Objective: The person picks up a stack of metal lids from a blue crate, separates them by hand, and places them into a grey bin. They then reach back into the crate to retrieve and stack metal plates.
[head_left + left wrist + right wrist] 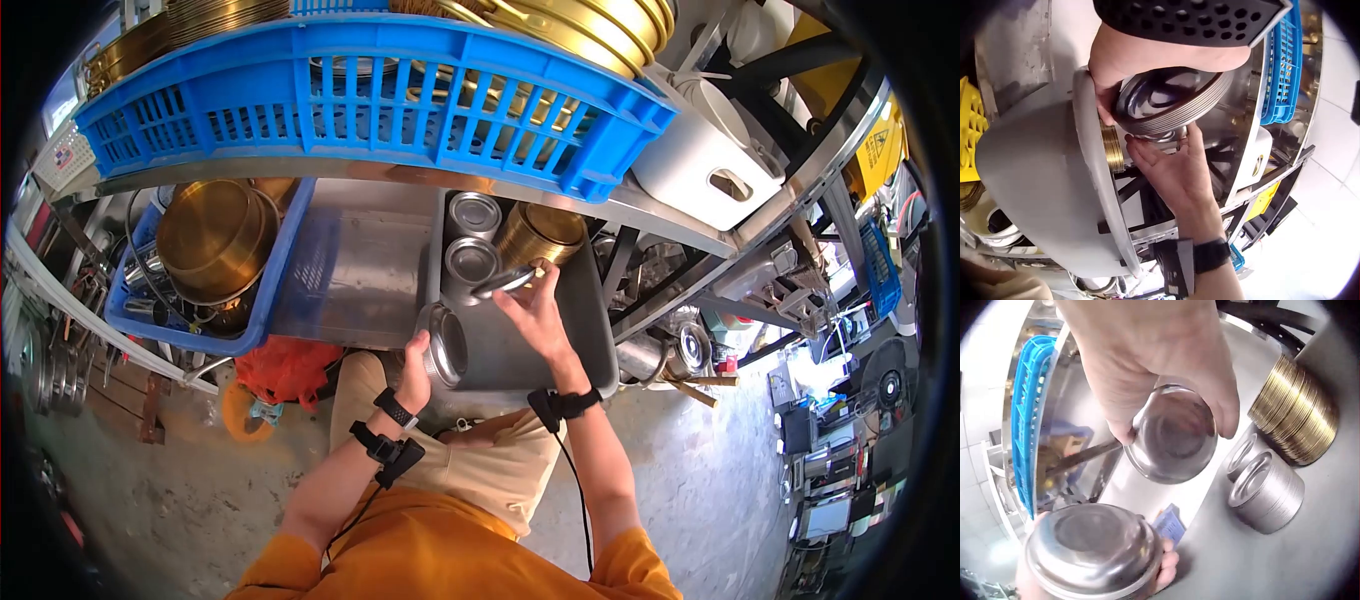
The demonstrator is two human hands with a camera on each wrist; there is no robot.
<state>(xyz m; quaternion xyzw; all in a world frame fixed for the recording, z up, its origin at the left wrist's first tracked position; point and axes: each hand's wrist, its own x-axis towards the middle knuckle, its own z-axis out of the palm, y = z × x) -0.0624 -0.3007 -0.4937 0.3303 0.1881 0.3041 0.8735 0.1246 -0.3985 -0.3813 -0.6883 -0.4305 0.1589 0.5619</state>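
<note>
My left hand grips a stack of shallow silver metal dishes over the grey tub, its ridged edge of nested rims showing in the left wrist view. The right hand pinches a single silver dish by its rim, thumb on one side and fingers on the other. In the right wrist view this dish shows a shiny round face, apart from the stack in the left hand. Two silver dish stacks and a taller gold-coloured stack stand at the tub's far end.
The grey tub sits below a metal shelf bearing a blue crate and a white bin. A steel tray lies left of it, then a blue basket with a gold-coloured pot.
</note>
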